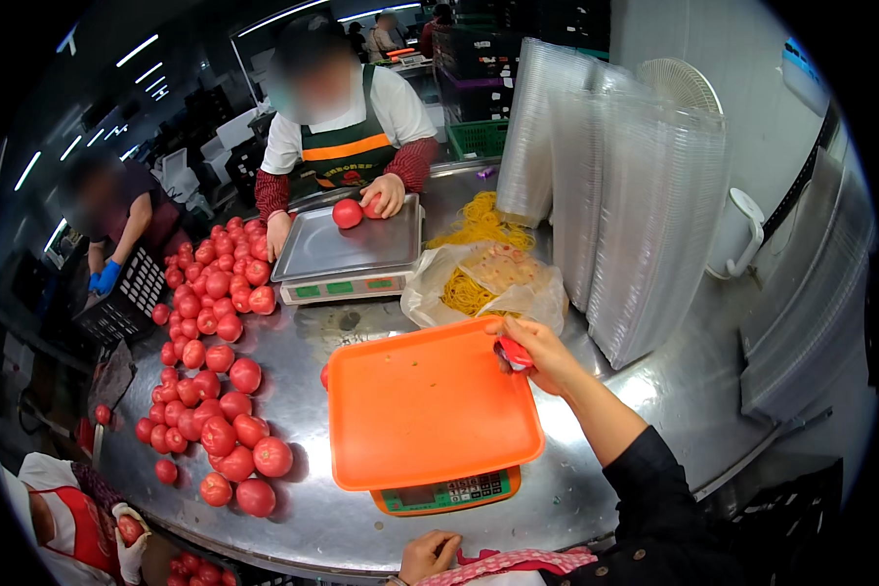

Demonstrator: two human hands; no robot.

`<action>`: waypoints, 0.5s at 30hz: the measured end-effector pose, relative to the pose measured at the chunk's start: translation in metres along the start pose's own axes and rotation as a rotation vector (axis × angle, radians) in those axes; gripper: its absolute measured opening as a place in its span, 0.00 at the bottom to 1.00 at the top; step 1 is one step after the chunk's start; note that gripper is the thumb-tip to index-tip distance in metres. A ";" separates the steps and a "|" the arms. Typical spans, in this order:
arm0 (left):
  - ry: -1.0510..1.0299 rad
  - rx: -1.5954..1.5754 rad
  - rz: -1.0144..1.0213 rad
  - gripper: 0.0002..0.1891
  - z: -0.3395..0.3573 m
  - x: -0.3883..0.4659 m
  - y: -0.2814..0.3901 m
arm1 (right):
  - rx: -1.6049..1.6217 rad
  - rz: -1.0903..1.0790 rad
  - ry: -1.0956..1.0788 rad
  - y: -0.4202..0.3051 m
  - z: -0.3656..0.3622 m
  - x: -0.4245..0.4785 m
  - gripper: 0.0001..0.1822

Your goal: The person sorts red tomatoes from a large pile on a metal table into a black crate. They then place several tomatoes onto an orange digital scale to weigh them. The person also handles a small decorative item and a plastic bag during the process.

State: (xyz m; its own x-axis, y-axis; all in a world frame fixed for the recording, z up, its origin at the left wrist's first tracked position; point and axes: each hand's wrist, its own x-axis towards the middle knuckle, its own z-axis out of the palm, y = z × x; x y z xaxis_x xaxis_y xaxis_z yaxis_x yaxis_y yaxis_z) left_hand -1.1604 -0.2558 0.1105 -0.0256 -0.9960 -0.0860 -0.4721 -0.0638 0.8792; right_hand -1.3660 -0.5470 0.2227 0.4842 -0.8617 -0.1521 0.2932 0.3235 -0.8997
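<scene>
My right hand (pixel 546 359) is shut on a small red packet (pixel 514 353) with a pale, shiny part. It is over the far right corner of an orange plastic tray (pixel 428 410), and its fingertips seem to touch the rim. The tray holds only a few tiny specks and sits on a digital scale (pixel 447 495), whose keypad shows at the near side. My left hand (pixel 429 555) lies at the table's near edge, fingers curled, palm hidden. Left of the tray, many red tomatoes (pixel 218 436) are spread on the steel table (pixel 315 531).
Across the table a co-worker (pixel 359 139) touches tomatoes on a second scale (pixel 315 253). Beside it lies a plastic bag (pixel 549 293) of yellow rubber bands (pixel 465 291). Tall stacks of clear plastic containers (pixel 652 220) stand right. Another worker's gloved hand (pixel 130 542) holds a tomato at lower left.
</scene>
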 end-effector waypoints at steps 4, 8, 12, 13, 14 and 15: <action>-0.034 -0.071 0.021 0.05 0.008 0.004 -0.012 | 0.121 -0.117 -0.059 0.017 -0.015 -0.043 0.21; -0.085 -0.057 0.055 0.06 0.004 0.002 -0.009 | 0.112 -0.066 -0.090 0.034 -0.001 -0.086 0.17; -0.259 -0.510 -0.153 0.13 0.002 0.004 0.003 | 0.013 0.074 -0.266 0.051 0.038 -0.140 0.18; -0.326 -0.714 -0.252 0.16 0.002 0.005 0.010 | -0.152 -0.024 -0.414 0.057 0.047 -0.147 0.20; -0.393 -0.874 -0.224 0.23 -0.002 0.003 0.006 | -0.314 0.194 -0.376 0.049 0.071 -0.159 0.23; -0.340 -1.218 -0.403 0.26 0.012 0.004 0.002 | -0.410 0.076 -0.477 0.074 0.073 -0.162 0.26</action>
State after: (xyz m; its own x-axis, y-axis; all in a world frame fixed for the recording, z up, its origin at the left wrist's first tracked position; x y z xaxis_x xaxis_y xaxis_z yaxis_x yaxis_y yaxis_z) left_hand -1.1721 -0.2593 0.1061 -0.3728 -0.8402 -0.3938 0.5836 -0.5422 0.6045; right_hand -1.3626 -0.3546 0.2104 0.8330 -0.5426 -0.1080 -0.0507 0.1195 -0.9915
